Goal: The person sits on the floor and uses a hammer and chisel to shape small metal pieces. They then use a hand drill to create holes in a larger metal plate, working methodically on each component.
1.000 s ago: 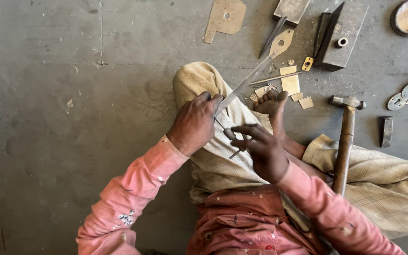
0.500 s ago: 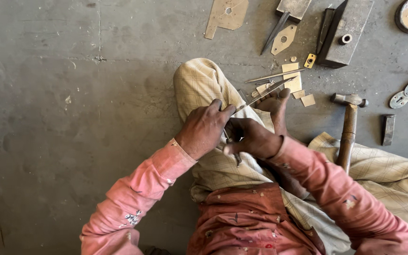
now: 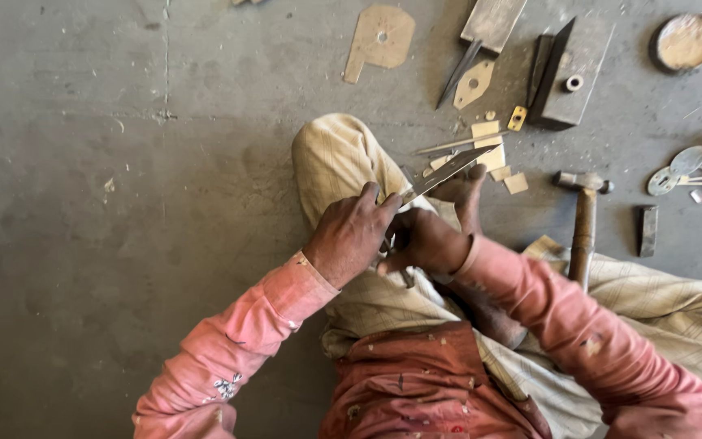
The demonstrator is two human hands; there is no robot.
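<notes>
Head view: we see a round shallow metal dish (image 3: pixel 685 41) top right on the grey concrete floor (image 3: pixel 123 203), contents unclear. Left hand (image 3: pixel 351 236) curled tight around a long thin metal blade (image 3: pixel 447 172) that slants up-right over the bent knee. Right hand (image 3: pixel 422 242) closed just beside it; its grip is hidden. Wooden-handled hammer (image 3: pixel 584 219) lies nearby.
</notes>
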